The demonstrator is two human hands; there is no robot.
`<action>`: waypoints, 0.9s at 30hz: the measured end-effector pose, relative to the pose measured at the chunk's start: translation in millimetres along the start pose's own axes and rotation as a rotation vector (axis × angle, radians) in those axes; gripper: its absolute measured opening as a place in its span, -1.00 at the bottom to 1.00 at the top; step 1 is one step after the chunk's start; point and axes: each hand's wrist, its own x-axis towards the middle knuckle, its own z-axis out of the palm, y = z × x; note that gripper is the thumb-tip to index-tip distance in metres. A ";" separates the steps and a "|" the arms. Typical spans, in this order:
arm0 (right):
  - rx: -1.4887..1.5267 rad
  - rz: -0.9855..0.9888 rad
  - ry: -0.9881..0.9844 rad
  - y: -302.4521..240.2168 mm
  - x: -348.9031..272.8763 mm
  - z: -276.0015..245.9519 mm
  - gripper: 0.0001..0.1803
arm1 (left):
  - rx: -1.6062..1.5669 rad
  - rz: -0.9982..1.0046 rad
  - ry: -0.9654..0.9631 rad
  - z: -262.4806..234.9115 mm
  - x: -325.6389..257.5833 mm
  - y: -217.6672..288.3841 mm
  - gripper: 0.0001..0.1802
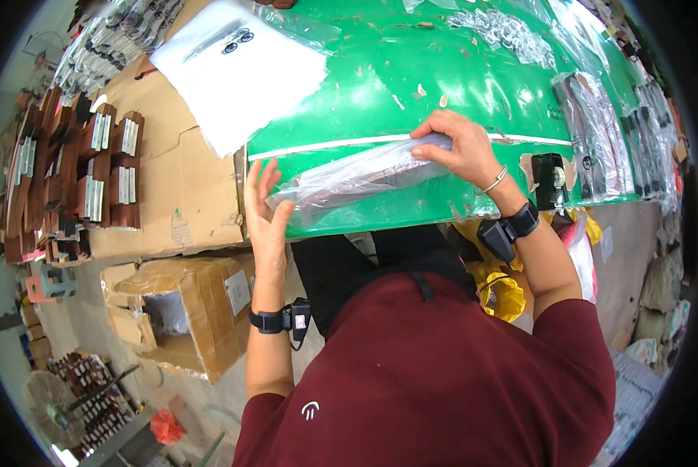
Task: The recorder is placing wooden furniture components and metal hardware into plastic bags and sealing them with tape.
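A long bundle wrapped in clear plastic [364, 173] lies slantwise at the near edge of the green table [380, 93]. Something brown and grey shows through the film, too blurred to name. My right hand [464, 146] pinches the bundle's right end between thumb and fingers. At the other end my left hand [267, 218] is open, its fingers spread and thumb raised beside the loose film. Just right of my right hand, a black tape dispenser [549, 180] sits at the table edge.
Stacked brown wooden pieces with metal strips [96, 167] stand on cardboard [181, 171] at left. White plastic bags [244, 74] lie behind. Small clear rings [512, 35] are heaped at the far right, above other wrapped bundles [594, 132]. An opened carton [201, 311] rests on the floor.
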 end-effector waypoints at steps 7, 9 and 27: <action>0.016 -0.034 0.018 1.7 -1.5 -0.4 -0.69 | 0.287 0.145 -0.055 1.6 15.9 -8.2 -0.75; 0.012 -0.020 -0.006 -0.9 -1.1 -0.7 -0.66 | 0.317 0.178 -0.033 8.0 17.6 -3.9 -0.73; -0.008 -0.188 -0.174 1.8 -7.2 -20.3 -0.29 | 0.170 0.032 0.271 25.8 17.4 -43.5 -0.65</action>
